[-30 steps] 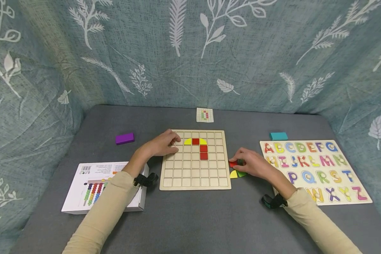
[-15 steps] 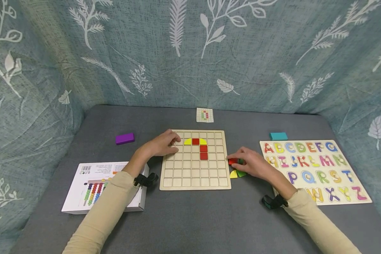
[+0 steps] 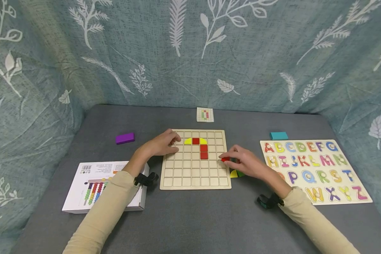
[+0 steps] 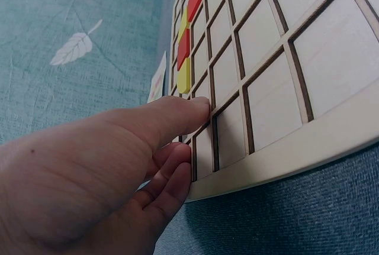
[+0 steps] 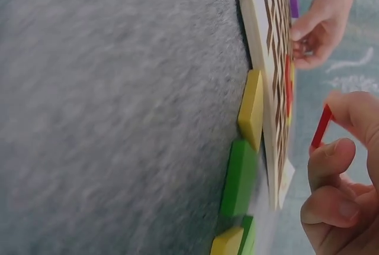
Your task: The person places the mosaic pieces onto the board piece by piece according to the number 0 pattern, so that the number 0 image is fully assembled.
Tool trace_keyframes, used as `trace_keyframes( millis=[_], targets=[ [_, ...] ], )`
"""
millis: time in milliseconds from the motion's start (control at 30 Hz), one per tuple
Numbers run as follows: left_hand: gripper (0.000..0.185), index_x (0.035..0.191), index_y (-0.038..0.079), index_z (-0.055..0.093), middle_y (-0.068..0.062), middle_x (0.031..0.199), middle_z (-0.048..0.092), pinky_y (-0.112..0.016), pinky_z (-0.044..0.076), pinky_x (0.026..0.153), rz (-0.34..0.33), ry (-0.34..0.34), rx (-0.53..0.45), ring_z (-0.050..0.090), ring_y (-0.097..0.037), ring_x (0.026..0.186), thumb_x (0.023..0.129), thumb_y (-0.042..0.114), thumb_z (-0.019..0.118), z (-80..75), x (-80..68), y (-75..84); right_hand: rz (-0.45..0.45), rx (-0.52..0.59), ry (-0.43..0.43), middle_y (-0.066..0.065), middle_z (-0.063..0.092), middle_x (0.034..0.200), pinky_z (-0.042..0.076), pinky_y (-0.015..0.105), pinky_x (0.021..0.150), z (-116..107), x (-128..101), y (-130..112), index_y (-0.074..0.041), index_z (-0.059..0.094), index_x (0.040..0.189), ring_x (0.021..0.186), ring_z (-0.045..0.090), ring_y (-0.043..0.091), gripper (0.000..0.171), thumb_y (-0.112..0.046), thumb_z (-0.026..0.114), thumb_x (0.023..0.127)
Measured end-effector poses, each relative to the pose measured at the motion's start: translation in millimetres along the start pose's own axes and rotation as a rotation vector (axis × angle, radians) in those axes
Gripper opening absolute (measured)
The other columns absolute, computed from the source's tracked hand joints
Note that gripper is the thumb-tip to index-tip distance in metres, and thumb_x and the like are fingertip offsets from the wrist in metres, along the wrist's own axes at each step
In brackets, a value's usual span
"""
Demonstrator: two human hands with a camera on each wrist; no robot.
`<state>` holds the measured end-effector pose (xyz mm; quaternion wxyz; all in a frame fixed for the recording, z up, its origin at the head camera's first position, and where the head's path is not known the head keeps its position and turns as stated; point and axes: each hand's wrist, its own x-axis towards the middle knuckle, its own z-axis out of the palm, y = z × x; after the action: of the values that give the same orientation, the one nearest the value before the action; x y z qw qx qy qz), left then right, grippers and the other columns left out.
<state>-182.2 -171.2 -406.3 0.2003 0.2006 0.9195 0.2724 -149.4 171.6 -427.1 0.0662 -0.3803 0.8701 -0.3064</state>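
My left hand (image 3: 162,143) rests on the left edge of a wooden grid board (image 3: 182,173). In the left wrist view, one digit lies on the grid and the other fingers bend at the rim. Above the board's right edge, my right hand (image 3: 243,161) pinches a red tile (image 5: 321,126) between thumb and fingertip. Set in the grid are two yellow rounded tiles (image 3: 187,141) and several red square tiles (image 3: 204,155). Beside the board's right edge lie a yellow piece (image 5: 251,110) and a green piece (image 5: 238,178), partly covered by my right hand in the head view.
A small pattern card (image 3: 205,115) lies behind the board. An alphabet puzzle board (image 3: 328,166) is at the right, a teal block (image 3: 278,135) behind it. To the left are a white box (image 3: 73,197) and a purple block (image 3: 125,138). A patterned curtain (image 3: 190,70) hangs behind the table.
My right hand has picked the red tile up from beside the board and carried it left over the board's right edge. The left hand stays in place.
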Motion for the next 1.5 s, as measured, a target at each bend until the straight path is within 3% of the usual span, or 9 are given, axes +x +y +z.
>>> trace_keyframes(
  millis=[333,800,1067,1500],
  targets=[
    [0.037,0.127,0.000,0.053,-0.014,0.112,0.046,-0.038,0.041,0.089,-0.001,0.002,0.015,0.046,-0.022,0.098,0.094,0.016,0.061,0.9,3.0,-2.1,-0.049,0.027,-0.030,0.005,0.057,0.103,0.042,0.022,0.065,14.0,19.7,-10.0,-0.013,0.069,0.116,0.072,0.045,0.006,0.024,-0.016,0.066,0.092],
    [0.036,0.126,0.001,0.054,-0.013,0.112,0.047,-0.039,0.042,0.091,-0.007,0.006,0.013,0.046,-0.022,0.099,0.094,0.016,0.062,0.0,2.6,-1.7,-0.092,-0.047,-0.063,0.003,0.058,0.105,0.044,0.022,0.068,34.2,38.4,-25.2,-0.017,0.070,0.114,0.080,0.052,0.011,0.021,-0.016,0.065,0.093],
    [0.036,0.126,0.000,0.055,-0.013,0.113,0.047,-0.039,0.042,0.091,-0.009,0.004,0.003,0.047,-0.022,0.099,0.094,0.015,0.062,1.0,1.9,-0.2,-0.114,-0.090,-0.069,0.001,0.059,0.103,0.045,0.021,0.070,40.9,41.6,-28.9,-0.018,0.072,0.109,0.081,0.053,0.009,0.018,-0.016,0.065,0.093],
    [0.036,0.127,0.000,0.054,-0.013,0.113,0.047,-0.039,0.042,0.091,-0.013,-0.001,0.000,0.046,-0.022,0.100,0.094,0.015,0.062,-0.3,1.4,0.4,-0.115,-0.071,-0.023,0.002,0.060,0.102,0.044,0.018,0.064,38.5,39.6,-27.7,-0.015,0.073,0.109,0.073,0.051,0.006,0.020,-0.012,0.069,0.090]
  ],
)
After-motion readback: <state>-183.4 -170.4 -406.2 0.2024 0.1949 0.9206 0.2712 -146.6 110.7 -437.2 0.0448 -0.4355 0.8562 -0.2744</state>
